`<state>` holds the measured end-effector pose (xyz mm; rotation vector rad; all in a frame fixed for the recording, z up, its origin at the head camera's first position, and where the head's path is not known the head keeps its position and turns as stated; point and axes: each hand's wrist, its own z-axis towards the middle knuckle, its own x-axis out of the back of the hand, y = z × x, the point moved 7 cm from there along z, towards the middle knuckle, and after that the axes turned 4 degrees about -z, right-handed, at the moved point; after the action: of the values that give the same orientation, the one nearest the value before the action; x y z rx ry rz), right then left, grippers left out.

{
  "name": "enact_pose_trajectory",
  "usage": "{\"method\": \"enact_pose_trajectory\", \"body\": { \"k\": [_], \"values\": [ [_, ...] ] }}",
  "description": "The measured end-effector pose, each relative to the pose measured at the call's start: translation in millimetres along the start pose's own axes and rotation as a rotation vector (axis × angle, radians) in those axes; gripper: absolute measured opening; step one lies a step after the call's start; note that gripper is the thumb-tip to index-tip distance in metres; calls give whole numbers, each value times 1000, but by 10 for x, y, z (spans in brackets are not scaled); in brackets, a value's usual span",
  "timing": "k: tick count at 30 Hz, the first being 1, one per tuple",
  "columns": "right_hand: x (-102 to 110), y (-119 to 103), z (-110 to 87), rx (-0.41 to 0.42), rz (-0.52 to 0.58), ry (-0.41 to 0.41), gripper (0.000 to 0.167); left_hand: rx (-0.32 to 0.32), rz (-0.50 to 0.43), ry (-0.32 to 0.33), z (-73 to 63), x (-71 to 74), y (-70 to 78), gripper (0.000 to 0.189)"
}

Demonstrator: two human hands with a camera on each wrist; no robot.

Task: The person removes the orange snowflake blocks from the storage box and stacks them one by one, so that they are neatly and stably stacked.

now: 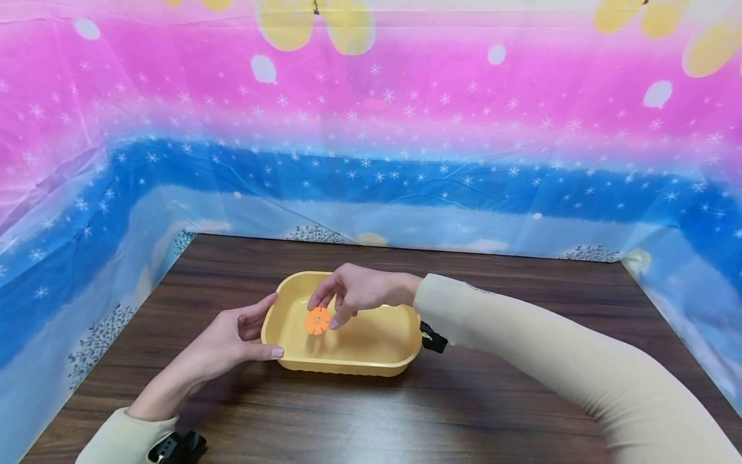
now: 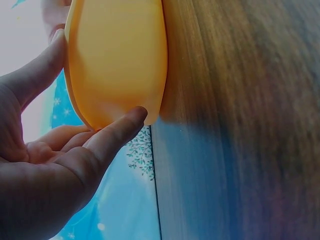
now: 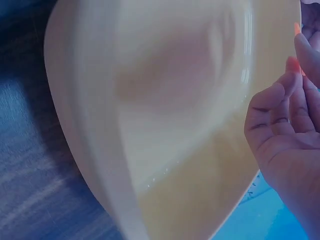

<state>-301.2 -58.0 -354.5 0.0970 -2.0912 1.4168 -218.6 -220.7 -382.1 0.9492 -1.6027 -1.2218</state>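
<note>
A shallow yellow plastic basin (image 1: 371,361) with rounded corners sits on the table. At its left end my left hand (image 1: 223,341) grips the rim, thumb on the near corner and fingers farther back. The left wrist view shows that hand (image 2: 75,155) against the outside of the basin (image 2: 120,55). Over the basin's left half, my right hand (image 1: 362,288) pinches an orange notched disc (image 1: 312,325) between thumb and fingers. In the right wrist view only a sliver of the disc (image 3: 293,64) shows at the fingertips, and the basin's inside (image 3: 170,125) holds no other piece.
The dark wood-grain table (image 1: 481,412) extends on all sides of the basin. A printed pink and blue cloth (image 1: 406,129) hangs behind it and along both sides. Black wrist straps (image 1: 176,447) show at both sleeves.
</note>
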Motion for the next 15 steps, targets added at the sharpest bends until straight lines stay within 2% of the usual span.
{"method": "enact_pose_trajectory", "body": {
  "k": [10, 15],
  "values": [
    [51, 28, -173, 43, 60, 62, 42, -7, -9, -9, 12, -12, 13, 96],
    [83, 29, -275, 46, 89, 81, 43, 13, -3, -2, 9, -1, -14, 95]
  ]
}}
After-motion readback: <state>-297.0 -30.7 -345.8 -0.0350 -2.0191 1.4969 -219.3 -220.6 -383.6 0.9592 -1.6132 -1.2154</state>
